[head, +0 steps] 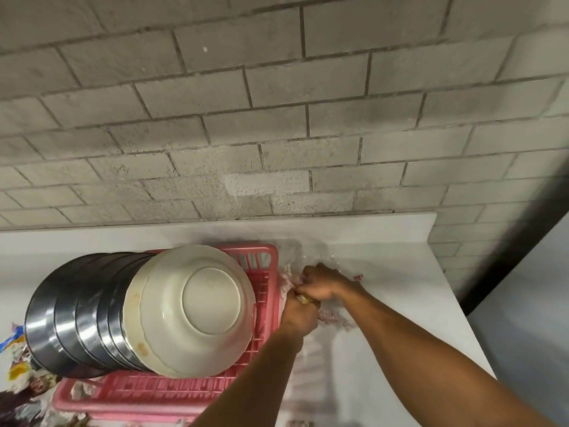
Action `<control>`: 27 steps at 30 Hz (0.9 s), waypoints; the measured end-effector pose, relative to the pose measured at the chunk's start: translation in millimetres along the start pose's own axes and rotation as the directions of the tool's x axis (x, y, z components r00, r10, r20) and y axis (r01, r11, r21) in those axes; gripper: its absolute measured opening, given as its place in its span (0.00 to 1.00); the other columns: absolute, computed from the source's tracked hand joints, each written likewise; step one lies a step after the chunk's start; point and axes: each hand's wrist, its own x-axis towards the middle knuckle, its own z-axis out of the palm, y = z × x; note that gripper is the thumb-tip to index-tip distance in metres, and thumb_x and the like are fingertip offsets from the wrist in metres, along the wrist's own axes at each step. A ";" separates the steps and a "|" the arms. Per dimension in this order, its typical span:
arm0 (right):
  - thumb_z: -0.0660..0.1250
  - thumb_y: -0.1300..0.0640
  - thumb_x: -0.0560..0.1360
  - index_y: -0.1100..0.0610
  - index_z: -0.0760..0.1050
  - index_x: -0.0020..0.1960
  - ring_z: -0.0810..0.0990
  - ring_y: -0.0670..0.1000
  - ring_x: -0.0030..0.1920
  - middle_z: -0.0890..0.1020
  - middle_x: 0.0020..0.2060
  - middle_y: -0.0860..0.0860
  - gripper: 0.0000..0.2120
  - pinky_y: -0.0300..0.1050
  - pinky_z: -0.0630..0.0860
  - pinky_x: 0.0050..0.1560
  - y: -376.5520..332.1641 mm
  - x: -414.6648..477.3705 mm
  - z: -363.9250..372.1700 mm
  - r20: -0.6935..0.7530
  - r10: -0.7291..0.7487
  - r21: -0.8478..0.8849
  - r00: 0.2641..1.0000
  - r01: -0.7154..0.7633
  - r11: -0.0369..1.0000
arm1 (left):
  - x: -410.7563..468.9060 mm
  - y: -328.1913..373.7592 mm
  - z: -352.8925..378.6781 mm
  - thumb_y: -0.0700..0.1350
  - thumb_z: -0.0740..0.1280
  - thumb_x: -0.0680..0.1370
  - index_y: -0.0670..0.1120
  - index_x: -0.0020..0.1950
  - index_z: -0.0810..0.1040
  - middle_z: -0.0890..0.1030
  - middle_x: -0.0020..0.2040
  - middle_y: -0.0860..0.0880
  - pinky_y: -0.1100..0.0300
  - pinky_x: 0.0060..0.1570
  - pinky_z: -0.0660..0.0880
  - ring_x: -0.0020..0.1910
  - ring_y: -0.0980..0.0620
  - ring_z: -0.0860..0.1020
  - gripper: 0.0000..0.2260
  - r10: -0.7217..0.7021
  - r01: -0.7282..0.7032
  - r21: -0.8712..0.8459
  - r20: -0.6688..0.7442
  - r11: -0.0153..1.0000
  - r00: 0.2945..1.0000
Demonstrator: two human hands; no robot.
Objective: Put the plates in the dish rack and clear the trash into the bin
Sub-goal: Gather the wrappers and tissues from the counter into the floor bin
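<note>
Plates: a row of steel plates (61,318) and one white ceramic plate (197,306) stand on edge in the pink dish rack (266,260). The row leans to the right. No plate is seen outside the rack, so that part of the task is judged complete.

Hands: both meet on the counter (400,303), just beside the rack's right wall. The left hand (300,314) and the right hand (321,283) have their fingers curled round one wad of trash (304,300). A yellow patch of it shows between them.

Remaining trash: loose scraps (337,320) lie on the counter just right of the left hand and under the right forearm. They are small and have no marked long axis. A red-and-white scrap (358,277) lies just right of the right wrist. A larger pile of wrappers (27,386) lies well apart at the near left, on the other side of the rack. The left arm is nearer to it.

Bin: not in view, so its direction from the hands cannot be stated.

Assessment: trash collection is under way. The scraps nearest the right hand appear next.
</note>
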 end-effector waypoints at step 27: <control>0.69 0.65 0.76 0.61 0.76 0.51 0.85 0.62 0.42 0.84 0.48 0.64 0.05 0.54 0.82 0.39 47.9 -80.6 10.8 -0.245 0.382 0.942 0.891 0.125 0.312 | -43.3 37.7 4.9 0.31 0.66 0.75 0.51 0.80 0.58 0.68 0.69 0.50 0.56 0.36 0.74 0.37 0.48 0.77 0.37 0.137 -0.200 0.168 0.327 0.965 0.935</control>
